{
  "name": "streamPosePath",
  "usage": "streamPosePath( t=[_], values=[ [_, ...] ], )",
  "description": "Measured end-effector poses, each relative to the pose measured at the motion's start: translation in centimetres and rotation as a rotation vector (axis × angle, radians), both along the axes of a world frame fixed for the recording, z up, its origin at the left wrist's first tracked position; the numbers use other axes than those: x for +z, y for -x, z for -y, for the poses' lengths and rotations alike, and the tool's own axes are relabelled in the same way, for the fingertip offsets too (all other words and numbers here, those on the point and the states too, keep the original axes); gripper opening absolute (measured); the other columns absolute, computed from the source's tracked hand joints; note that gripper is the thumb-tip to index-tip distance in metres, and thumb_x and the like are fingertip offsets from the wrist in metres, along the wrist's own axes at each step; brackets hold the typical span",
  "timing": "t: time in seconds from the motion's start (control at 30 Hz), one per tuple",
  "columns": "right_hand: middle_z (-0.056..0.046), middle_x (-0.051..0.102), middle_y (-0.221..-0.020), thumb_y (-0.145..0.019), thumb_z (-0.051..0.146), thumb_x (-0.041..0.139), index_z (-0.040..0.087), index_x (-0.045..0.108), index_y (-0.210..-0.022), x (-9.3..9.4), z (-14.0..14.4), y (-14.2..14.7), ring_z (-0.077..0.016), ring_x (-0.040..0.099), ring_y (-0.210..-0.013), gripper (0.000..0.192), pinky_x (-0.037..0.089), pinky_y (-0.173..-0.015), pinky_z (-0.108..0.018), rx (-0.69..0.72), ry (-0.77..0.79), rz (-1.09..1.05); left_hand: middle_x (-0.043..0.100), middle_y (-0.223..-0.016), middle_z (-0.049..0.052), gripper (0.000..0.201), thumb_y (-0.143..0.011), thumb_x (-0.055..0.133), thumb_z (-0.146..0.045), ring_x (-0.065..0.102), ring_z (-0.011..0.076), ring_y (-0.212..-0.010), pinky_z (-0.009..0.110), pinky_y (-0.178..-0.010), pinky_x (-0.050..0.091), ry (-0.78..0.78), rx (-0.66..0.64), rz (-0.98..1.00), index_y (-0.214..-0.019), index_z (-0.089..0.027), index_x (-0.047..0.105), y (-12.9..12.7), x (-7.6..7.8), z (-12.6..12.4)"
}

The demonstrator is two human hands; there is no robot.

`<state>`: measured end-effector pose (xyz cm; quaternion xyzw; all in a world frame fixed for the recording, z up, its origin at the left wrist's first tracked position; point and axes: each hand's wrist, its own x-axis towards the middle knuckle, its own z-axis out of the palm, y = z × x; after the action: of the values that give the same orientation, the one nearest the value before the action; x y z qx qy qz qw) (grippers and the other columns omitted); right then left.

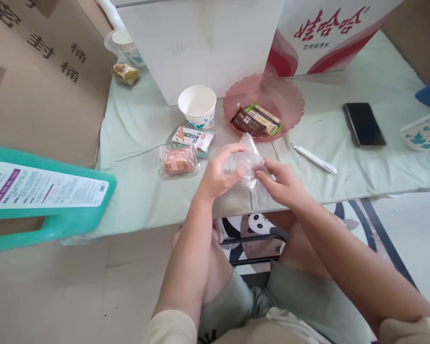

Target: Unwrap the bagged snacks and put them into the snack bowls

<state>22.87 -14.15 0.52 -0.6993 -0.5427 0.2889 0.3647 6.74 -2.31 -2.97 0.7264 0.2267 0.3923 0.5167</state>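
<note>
Head view: left hand and right hand each pinch a clear wrapper in a closed grip above the table, near a pink bowl.

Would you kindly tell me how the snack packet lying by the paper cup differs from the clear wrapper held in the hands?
The pink snack packet lies flat on the table, touched by nobody; the clear wrapper is held up between the left hand and right hand. The packet is filled with pinkish pieces; the wrapper looks crumpled, and whether anything is inside cannot be told. Both are see-through plastic.
</note>
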Motion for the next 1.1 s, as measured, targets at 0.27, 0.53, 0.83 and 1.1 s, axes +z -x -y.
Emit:
streamPosePath(
  t=[0.27,0.53,0.83,1.1],
  values=[
    [-0.01,0.068,-0.12,-0.076,0.04,0.071,0.023,0.06,-0.11,0.1,1.3,-0.4,-0.0274,0.064,-0.11,0.039,0.052,-0.09,-0.043,-0.118,-0.191,0.011,0.071,-0.087,0.002,0.031,-0.082,0.072,-0.037,0.058,0.0114,-0.066,0.025,-0.061,0.046,0.353,-0.159,-0.105,-0.107,-0.019,0.071,0.2,0.7,1.6],
    [-0.001,0.059,-0.072,-0.08,0.033,0.06,0.023,0.05,-0.074,3.7,-3.6,0.0,-0.0168,0.056,-0.069,0.016,0.047,-0.07,-0.034,0.005,-0.183,0.122,0.065,-0.095,0.001,0.029,-0.072,0.072,-0.03,0.063,0.0129,-0.089,0.025,-0.078,0.05,0.502,0.096,0.19,-0.1,-0.022,0.065,1.9,1.2,-0.4],
    [-0.007,0.062,-0.084,-0.073,0.007,0.064,0.021,0.055,-0.075,6.9,-23.9,2.9,-0.0272,0.064,-0.091,0.017,0.049,-0.081,-0.042,0.222,0.003,0.705,0.058,-0.074,-0.003,0.017,-0.072,0.063,-0.031,0.056,0.0106,-0.07,0.027,-0.073,0.047,0.697,0.117,0.325,-0.085,-0.021,0.059,1.2,1.6,-2.4],
    [0.002,0.051,-0.059,-0.07,0.018,0.08,0.012,0.049,-0.045,0.0,-31.8,4.7,-0.0276,0.072,-0.094,0.04,0.047,-0.094,-0.052,0.26,-0.029,0.484,0.048,-0.058,-0.006,0.01,-0.074,0.062,-0.028,0.044,0.0093,-0.058,0.026,-0.061,0.036,0.716,0.012,0.278,-0.078,-0.02,0.058,0.1,1.6,-3.2]
  ],
)
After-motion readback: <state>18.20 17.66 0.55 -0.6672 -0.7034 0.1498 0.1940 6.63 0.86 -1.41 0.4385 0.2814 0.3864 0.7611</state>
